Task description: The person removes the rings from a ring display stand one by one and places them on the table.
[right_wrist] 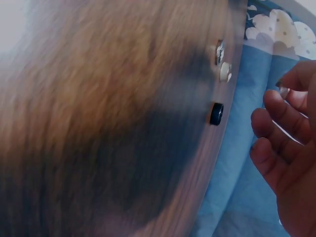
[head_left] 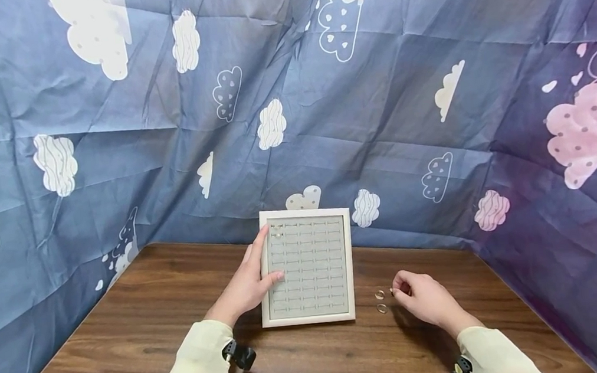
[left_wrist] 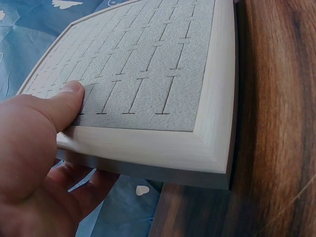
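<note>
A ring display tray [head_left: 307,262] with a white frame and grey slotted foam stands tilted up on the table. My left hand [head_left: 244,280] grips its left side, thumb on the foam. In the left wrist view, other fingers of the left hand [left_wrist: 29,143] show behind the frame. Two rings [head_left: 278,235] sit in the top left slots. Right of the tray, my right hand [head_left: 426,297] is raised over the table. In the right wrist view its thumb and forefinger pinch a small silvery ring [right_wrist: 283,92], partly hidden by the fingertips.
Two loose rings, an upper ring [head_left: 379,294] and a lower ring [head_left: 382,308], lie between the tray and my right hand. The right wrist view shows a black ring [right_wrist: 217,114] on the wooden table [head_left: 180,291]. A cloud-patterned blue cloth [head_left: 314,120] hangs around the table.
</note>
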Demonstrator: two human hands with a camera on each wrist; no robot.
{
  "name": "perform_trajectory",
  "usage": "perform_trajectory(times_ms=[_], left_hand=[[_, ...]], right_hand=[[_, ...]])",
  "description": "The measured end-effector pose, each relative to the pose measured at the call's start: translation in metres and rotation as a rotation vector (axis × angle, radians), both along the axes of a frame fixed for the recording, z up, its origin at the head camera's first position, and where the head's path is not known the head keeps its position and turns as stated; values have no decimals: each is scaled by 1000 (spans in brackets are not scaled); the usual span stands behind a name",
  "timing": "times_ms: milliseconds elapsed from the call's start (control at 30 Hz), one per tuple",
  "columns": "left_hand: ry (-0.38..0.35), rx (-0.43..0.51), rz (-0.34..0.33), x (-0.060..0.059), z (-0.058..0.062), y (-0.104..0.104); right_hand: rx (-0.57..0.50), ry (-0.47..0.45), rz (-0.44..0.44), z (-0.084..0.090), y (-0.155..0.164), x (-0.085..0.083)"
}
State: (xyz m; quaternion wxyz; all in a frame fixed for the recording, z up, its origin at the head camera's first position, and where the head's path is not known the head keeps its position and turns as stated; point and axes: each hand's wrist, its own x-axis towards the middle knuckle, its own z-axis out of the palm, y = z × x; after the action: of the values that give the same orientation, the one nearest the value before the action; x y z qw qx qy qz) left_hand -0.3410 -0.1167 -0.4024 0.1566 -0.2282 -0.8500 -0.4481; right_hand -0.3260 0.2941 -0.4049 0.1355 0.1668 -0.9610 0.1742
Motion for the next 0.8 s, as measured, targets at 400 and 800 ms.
perform_trajectory(times_ms=[400,800], left_hand=[[-26,-1,7,0,0,2],[-21,9,-1,1,-1,1]], right_hand=[[66,-104,-26,-18,11,6],[104,-98,-37,-27,16,5]])
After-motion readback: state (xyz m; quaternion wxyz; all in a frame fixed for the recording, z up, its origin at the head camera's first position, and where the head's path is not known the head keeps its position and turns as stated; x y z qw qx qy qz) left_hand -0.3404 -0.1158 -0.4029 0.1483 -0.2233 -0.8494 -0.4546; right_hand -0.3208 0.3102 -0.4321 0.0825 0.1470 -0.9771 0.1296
